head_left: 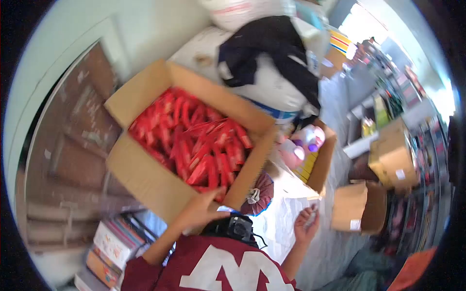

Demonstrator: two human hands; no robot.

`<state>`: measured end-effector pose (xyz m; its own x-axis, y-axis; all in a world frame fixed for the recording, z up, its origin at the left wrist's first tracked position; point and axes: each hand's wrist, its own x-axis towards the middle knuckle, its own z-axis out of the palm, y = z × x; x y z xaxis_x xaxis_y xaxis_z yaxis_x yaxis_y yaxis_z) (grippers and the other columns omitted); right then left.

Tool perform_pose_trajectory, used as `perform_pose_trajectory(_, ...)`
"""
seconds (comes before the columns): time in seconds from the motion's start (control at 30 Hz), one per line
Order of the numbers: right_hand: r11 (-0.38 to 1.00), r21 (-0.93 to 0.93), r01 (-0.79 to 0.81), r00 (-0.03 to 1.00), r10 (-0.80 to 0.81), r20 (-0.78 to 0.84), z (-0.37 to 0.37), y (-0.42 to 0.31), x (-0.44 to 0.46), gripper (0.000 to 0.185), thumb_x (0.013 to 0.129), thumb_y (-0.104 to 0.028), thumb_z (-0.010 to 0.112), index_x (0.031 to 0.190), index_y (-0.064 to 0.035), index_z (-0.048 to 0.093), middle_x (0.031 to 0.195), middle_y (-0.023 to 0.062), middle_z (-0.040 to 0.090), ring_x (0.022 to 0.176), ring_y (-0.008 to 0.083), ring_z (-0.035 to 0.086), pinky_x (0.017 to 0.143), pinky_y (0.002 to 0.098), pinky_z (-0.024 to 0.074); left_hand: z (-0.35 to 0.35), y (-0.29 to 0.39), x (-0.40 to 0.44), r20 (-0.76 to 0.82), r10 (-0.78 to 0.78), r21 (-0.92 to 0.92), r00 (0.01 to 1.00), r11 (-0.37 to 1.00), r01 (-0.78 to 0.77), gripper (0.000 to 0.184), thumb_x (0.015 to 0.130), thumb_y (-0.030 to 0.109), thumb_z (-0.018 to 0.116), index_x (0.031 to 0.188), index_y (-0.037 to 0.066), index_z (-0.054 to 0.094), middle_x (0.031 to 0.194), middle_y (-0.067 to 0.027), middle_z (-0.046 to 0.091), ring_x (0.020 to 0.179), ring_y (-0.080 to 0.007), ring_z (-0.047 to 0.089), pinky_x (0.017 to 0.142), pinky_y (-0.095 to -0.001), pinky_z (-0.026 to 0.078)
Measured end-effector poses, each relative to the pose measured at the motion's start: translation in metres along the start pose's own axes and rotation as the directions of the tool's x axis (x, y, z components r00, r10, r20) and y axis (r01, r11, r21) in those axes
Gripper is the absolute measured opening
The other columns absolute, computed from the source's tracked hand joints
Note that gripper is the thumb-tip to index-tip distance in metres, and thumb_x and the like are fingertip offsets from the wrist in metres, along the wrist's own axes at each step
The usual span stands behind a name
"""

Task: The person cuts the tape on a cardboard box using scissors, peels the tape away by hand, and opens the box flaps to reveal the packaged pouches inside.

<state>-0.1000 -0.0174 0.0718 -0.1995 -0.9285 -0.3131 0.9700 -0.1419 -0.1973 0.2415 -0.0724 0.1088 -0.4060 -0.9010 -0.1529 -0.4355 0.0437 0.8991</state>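
A large open cardboard box (145,167) is filled with many red shiny packets (191,138). My left hand (201,208) reaches to the box's near corner, its fingers stretched out and thumb apart. Its fingertips overlap the box edge by the nearest packets; whether they touch cannot be seen. My right hand (307,223) is raised on the right, away from the box, with its fingers curled in. A pale patch shows between those fingers, too blurred to name.
Beside the big box, a smaller carton (327,157) holds pink-and-white items (293,154). A dark garment (272,36) lies over white sacks behind. Books (114,247) are stacked at lower left. An open carton (349,208) stands on the floor at right, near packed shelves (410,218).
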Motion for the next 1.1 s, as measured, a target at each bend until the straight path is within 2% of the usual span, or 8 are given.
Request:
perform_pose_trajectory(0.27,0.980,-0.194,0.048,0.992,-0.070,-0.106,-0.022,0.065,0.005,0.076,0.076,0.010,0.049,0.134,-0.0278,0.016,0.093,0.0131,0.053,0.083,0.0228,0.055,0.068,0.0340,0.0457,0.008,-0.009,0.044,0.056,0.119,-0.089,0.991,0.989,-0.114,0.054,0.071,0.021,0.068,0.117,-0.001,0.048,0.113,-0.0164,0.053,0.104,-0.0233,0.051,0.087,-0.0313,0.041)
perform_pose_trajectory(0.47,0.981,-0.182,0.062,0.982,-0.093,-0.167,-0.034,0.088,-0.034,0.054,0.083,-0.005,0.049,0.131,-0.0186,0.027,0.083,0.0076,0.055,0.073,0.0175,0.055,0.066,0.0319,0.0463,-0.024,-0.044,0.066,0.150,0.036,-0.407,0.988,0.913,0.028,0.033,0.085,0.013,0.050,0.113,-0.004,0.048,0.103,-0.0117,0.057,0.096,-0.0195,0.053,0.084,-0.0278,0.041)
perform_pose_trajectory(0.53,0.970,-0.237,0.048,0.951,-0.117,-0.286,-0.071,0.088,-0.054,0.050,0.084,-0.008,0.050,0.130,-0.0149,0.030,0.079,0.0060,0.054,0.072,0.0176,0.055,0.061,0.0317,0.0457,-0.027,-0.060,0.078,-0.154,0.253,-0.364,0.955,0.884,-0.293,0.034,0.079,0.017,0.064,0.104,-0.003,0.056,0.081,-0.0110,0.062,0.066,-0.0188,0.059,0.062,-0.0280,0.049)
perform_pose_trajectory(0.6,0.932,-0.353,0.086,0.852,-0.252,-0.459,-0.125,0.062,-0.098,0.051,0.083,-0.009,0.052,0.129,-0.0127,0.031,0.074,0.0063,0.054,0.063,0.0176,0.055,0.049,0.0303,0.0428,-0.037,0.007,0.067,-0.208,-0.158,-0.328,0.965,0.941,0.084,0.031,0.082,0.019,0.061,0.103,-0.004,0.056,0.090,-0.0098,0.060,0.079,-0.0139,0.056,0.071,-0.0251,0.045)
perform_pose_trajectory(0.67,0.925,-0.327,0.194,0.797,-0.343,-0.498,-0.150,0.042,-0.141,0.051,0.082,-0.008,0.054,0.128,-0.0113,0.032,0.071,0.0089,0.056,0.058,0.0187,0.057,0.040,0.0295,0.0402,-0.022,0.040,0.063,-0.451,0.217,-0.042,0.866,0.964,-0.263,0.035,0.081,0.024,0.061,0.102,-0.003,0.057,0.092,-0.0097,0.060,0.083,-0.0179,0.055,0.074,-0.0271,0.043)
perform_pose_trajectory(0.83,0.851,-0.404,0.335,0.671,-0.516,-0.532,-0.203,-0.026,-0.243,0.056,0.080,-0.003,0.052,0.130,-0.0032,0.027,0.072,0.0159,0.059,0.059,0.0238,0.060,0.042,0.0289,0.0442,0.083,0.094,0.065,-0.473,0.375,-0.168,0.797,0.850,-0.500,0.024,0.085,0.011,0.049,0.104,-0.004,0.053,0.096,-0.0110,0.059,0.089,-0.0180,0.055,0.079,-0.0268,0.042)
perform_pose_trajectory(0.97,0.775,-0.519,0.361,0.586,-0.622,-0.520,-0.216,-0.069,-0.315,0.056,0.081,-0.001,0.049,0.129,0.0052,0.022,0.078,0.0221,0.060,0.067,0.0281,0.063,0.048,0.0295,0.0488,0.241,0.166,0.043,-0.001,0.437,-0.186,0.899,0.884,-0.430,0.017,0.081,0.010,0.052,0.093,-0.001,0.058,0.084,-0.0087,0.060,0.078,-0.0144,0.055,0.071,-0.0264,0.043)
perform_pose_trajectory(1.1,0.746,-0.497,0.443,0.527,-0.665,-0.529,-0.222,-0.087,-0.369,0.058,0.081,0.001,0.047,0.131,0.0047,0.017,0.082,0.0233,0.060,0.069,0.0290,0.063,0.051,0.0302,0.0498,0.404,0.140,0.016,0.346,0.779,-0.227,0.524,0.611,-0.759,0.015,0.080,0.016,0.056,0.089,0.005,0.061,0.079,-0.0082,0.064,0.070,-0.0183,0.061,0.065,-0.0287,0.047)
